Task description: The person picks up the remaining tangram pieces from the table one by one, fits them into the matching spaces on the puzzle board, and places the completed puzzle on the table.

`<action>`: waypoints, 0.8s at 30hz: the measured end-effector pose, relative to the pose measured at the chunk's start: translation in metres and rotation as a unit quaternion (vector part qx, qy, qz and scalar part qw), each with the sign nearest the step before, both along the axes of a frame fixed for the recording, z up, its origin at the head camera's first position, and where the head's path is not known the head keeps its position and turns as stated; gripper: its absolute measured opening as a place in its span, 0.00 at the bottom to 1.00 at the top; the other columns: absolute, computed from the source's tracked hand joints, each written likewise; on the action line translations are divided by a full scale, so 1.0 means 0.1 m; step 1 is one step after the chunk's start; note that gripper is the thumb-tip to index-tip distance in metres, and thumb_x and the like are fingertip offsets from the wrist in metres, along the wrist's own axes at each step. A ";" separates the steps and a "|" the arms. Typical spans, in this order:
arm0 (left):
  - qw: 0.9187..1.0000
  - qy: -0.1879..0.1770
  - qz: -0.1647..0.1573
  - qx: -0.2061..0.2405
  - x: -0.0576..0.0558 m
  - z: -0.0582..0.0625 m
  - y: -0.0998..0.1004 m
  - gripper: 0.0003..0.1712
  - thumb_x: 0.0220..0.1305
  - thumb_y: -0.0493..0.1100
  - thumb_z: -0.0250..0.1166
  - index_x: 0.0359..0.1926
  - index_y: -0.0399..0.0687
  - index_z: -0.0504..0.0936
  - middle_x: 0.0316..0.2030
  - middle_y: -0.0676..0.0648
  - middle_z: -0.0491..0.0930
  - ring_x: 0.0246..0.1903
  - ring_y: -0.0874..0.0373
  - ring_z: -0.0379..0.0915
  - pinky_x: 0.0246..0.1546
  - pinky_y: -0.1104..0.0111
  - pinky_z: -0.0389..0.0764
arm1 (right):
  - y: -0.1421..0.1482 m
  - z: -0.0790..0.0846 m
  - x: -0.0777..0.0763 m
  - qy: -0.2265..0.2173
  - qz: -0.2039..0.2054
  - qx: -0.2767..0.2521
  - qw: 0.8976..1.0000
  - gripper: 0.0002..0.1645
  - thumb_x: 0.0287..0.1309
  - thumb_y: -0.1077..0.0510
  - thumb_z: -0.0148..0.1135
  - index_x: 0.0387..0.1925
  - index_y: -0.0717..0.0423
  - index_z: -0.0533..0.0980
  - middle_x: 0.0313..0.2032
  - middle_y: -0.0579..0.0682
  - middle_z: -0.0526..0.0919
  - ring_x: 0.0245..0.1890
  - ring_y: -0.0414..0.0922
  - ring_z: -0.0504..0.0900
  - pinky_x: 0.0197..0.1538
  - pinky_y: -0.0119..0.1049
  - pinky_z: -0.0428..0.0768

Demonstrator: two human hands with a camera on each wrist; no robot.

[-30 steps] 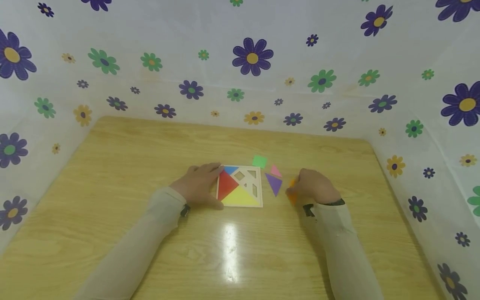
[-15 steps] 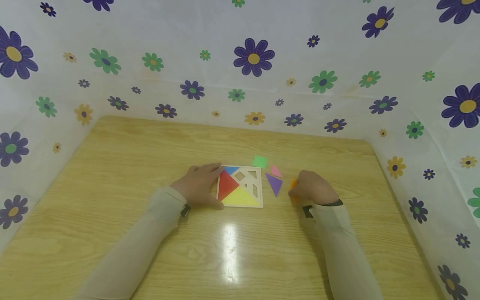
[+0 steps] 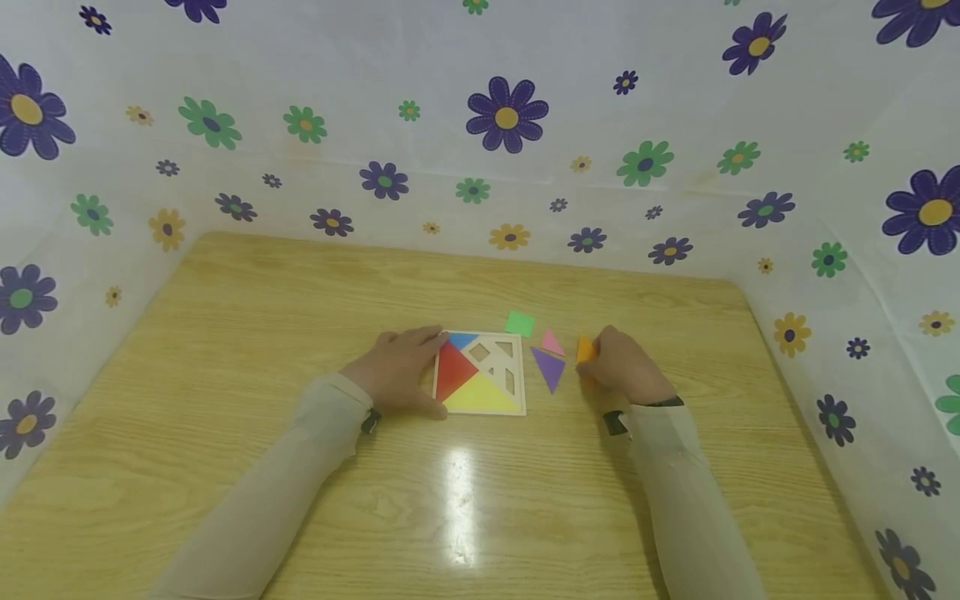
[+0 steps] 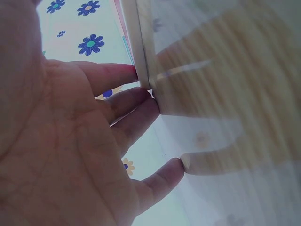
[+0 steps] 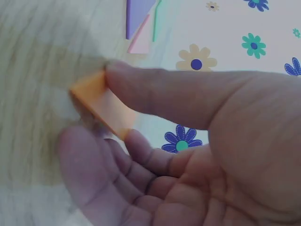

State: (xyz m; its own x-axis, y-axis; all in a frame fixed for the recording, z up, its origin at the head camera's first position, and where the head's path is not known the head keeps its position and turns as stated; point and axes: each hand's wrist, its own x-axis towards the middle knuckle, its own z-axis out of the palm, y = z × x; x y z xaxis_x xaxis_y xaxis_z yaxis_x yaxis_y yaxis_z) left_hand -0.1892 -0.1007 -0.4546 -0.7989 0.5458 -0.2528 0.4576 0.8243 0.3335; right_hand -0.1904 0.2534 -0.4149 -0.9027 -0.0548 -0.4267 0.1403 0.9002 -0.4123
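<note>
In the head view a wooden tangram board (image 3: 522, 383) lies on the table, holding a red piece (image 3: 453, 371), a yellow piece (image 3: 480, 395) and a blue piece (image 3: 462, 340). My left hand (image 3: 396, 371) rests at its left side with fingers extended; in the left wrist view fingertips (image 4: 129, 73) meet the board's edge (image 4: 136, 42). My right hand (image 3: 633, 367), right of the board, pinches an orange tangram piece (image 5: 94, 92) between thumb and fingers, tilted close over the table. Part of that piece is covered by the hand.
Between the board and my right hand lie a purple triangle (image 3: 550, 367) and a small pink triangle (image 3: 552, 342). A green square (image 3: 519, 323) sits by the board's upper right corner. A flower-patterned white cloth (image 3: 420, 142) surrounds the wooden table (image 3: 360, 500).
My right hand has shifted slightly and turned the orange piece, which now shows farther toward the back of the table. The left hand and board have stayed put.
</note>
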 end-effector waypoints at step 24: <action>1.000 0.001 -0.007 0.009 -0.02 -0.03 -0.02 0.69 0.49 0.74 0.72 0.83 0.51 0.51 0.82 0.48 0.50 0.80 0.50 0.45 0.75 0.49 0.52 | -0.07 -0.06 -0.04 0.176 0.009 -0.042 0.983 0.17 0.73 0.59 0.58 0.57 0.64 0.75 0.47 0.63 0.85 0.42 0.56 0.84 0.46 0.50 0.82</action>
